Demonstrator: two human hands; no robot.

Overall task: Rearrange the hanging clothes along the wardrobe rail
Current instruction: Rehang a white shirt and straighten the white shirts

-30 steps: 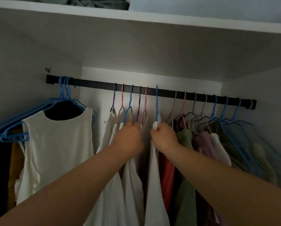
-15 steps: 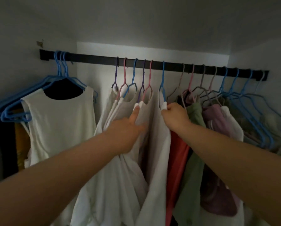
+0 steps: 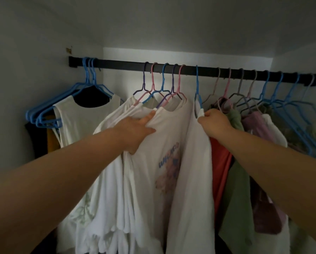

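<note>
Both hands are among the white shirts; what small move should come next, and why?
Probably slide the blue hanger left along the rail. The right hand grips its white garment, and a gap on the rail separates it from the white shirts under the left hand.

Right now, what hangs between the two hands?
In the head view, a white printed T-shirt fills the gap between the left hand and the right hand, which pinches another white top.

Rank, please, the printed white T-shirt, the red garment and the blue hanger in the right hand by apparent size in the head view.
1. Printed white T-shirt.
2. Red garment, only a strip visible.
3. Blue hanger, clearly smallest.
</note>
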